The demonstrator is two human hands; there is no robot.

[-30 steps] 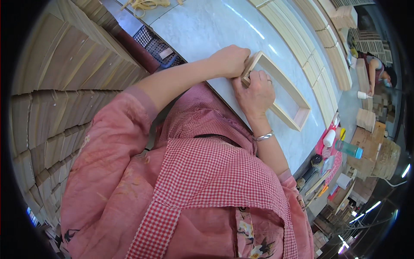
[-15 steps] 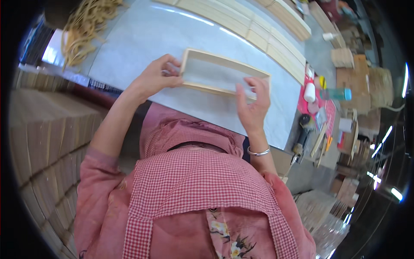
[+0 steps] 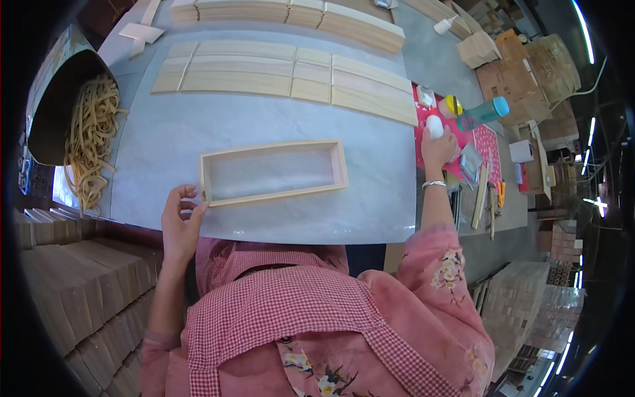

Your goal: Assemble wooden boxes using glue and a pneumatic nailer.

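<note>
An open rectangular wooden frame (image 3: 271, 196) of thin, pale strips lies on the table. My left hand (image 3: 181, 221) is at its near left corner, with thumb and curled fingertips lightly on the corner. Over at the right, a white squeeze bottle (image 3: 434, 123) with a red tip stands on a pink cloth (image 3: 488, 151). Around its lower part my right hand (image 3: 439, 149) is closed; part of the grip is hidden by the hand itself.
Flat pale boards (image 3: 245, 71) lie in rows beyond the frame, with stacked boards (image 3: 350, 30) farther back. A box spills tan strips (image 3: 94, 135) at left. A teal bottle (image 3: 479, 116) and yellow-lidded jar (image 3: 451, 106) stand beside the white bottle. Wooden blocks (image 3: 99, 278) are piled at lower left.
The frame has come down and left onto the table. My right hand has let go of it and moved right to the white bottle. My left hand has stayed at the frame's left end.
</note>
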